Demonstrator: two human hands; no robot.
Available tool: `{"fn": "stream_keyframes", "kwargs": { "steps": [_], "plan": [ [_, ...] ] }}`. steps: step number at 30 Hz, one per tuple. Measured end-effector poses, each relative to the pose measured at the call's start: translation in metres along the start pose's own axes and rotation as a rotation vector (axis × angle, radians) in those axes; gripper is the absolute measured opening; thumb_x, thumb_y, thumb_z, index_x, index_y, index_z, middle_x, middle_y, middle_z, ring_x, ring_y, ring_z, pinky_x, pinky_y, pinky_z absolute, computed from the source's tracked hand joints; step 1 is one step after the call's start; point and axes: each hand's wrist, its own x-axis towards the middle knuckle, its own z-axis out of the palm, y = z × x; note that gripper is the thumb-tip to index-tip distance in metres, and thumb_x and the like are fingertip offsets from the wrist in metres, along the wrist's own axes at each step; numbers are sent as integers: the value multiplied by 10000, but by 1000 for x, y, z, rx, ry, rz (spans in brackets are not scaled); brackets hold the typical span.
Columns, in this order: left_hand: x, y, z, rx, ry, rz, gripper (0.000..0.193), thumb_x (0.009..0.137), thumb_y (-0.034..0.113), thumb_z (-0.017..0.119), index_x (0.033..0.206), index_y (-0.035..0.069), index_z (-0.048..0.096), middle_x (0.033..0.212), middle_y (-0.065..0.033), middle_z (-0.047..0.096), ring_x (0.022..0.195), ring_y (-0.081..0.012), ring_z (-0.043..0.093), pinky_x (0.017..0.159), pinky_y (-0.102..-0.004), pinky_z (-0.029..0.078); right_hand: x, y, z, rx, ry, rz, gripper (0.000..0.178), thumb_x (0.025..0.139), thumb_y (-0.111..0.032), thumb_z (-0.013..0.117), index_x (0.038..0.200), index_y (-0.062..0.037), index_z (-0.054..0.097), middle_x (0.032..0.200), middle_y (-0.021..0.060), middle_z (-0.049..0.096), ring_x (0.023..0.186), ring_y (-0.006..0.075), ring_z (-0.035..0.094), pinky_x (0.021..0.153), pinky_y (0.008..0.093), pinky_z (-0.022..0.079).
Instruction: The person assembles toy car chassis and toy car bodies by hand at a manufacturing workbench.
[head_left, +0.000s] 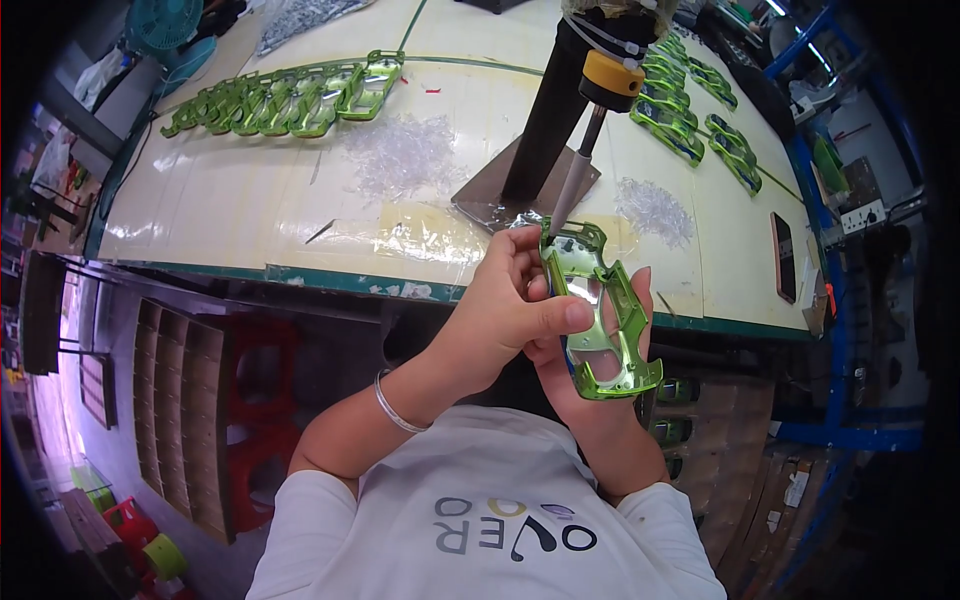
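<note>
A shiny green plastic frame with cut-out openings is held up at the table's near edge. My left hand is closed on its left side, thumb lying over the front. Behind and under the frame, my right hand supports it, with fingertips showing past its right edge; the rest of that hand is partly hidden. A rod-like tool with a grey sleeve and a yellow collar slants down from a black post. Its tip meets or nearly meets the frame's upper left corner; actual contact cannot be told.
Similar green frames stand in a row at the back left, with more frames at the right. Clear plastic bits lie in a large pile and a smaller pile. The post's metal base plate rests on the table. A phone lies at the right.
</note>
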Motion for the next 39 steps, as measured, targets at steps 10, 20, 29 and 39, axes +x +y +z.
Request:
{"fn": "stream_keyframes", "kwargs": {
  "steps": [10,20,29,39],
  "plan": [
    [0,-13,-2,-20,29,111,932,581,136,754,1229,-38,107,1057,-153,402,671,-122,508,437,-197,465,16,3,-18,-23,-48,6,567,812,-544,273,1009,-50,467,669,93,505,466,151,471,340,228,367],
    [-23,-23,-12,28,-57,198,1008,572,170,758,1282,45,53,1194,-165,330,1138,-235,329,937,-359,274,27,-11,-38,316,-302,318,575,841,-488,260,986,20,488,765,145,527,604,211,480,334,269,344],
    [-29,-19,-12,119,-159,249,1088,566,185,767,1303,56,-22,1225,-171,303,1171,-244,294,948,-366,254,31,-14,-42,480,-499,372,631,845,-498,235,1098,49,421,964,207,503,644,236,477,356,299,380],
    [-29,-18,-13,149,-182,256,1076,573,186,763,1310,59,-10,1232,-172,309,1173,-251,300,938,-363,262,30,-19,-40,494,-529,412,629,845,-498,245,1102,49,419,907,203,512,638,230,477,352,296,375]
  ]
}}
